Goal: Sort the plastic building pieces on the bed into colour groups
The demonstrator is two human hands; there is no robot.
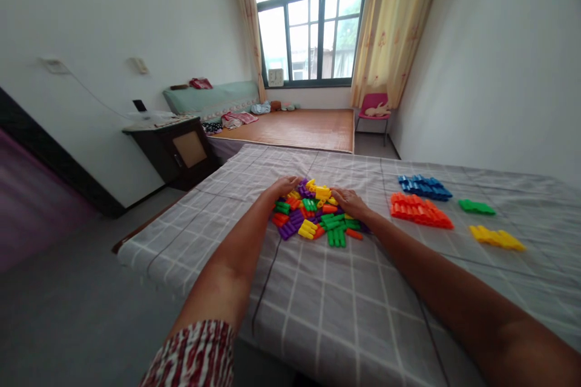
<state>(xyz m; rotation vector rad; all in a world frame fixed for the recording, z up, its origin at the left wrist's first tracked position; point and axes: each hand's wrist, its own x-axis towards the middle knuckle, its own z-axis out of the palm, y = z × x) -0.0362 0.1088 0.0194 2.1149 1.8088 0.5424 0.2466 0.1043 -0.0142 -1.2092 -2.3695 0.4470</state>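
A mixed heap of plastic toy building pieces [310,205] in purple, green, yellow and orange lies on the checked grey cloth [308,296]. My left hand [287,185] reaches to the heap's far left side, its fingers stretched along the pieces. On the far right side my right hand [348,199] touches the heap, fingers extended toward a yellow piece [323,193]. Neither hand visibly grips a piece. To the right lie sorted groups of the same kind: blue pieces [424,187], orange pieces [421,210], green pieces [476,207] and yellow pieces [496,237].
Beyond the cloth-covered table stands a low bed [299,127] with a brown mat and some clothes. A dark cabinet [181,148] is at the left. A pink chair [374,110] stands by the window's curtain [385,30].
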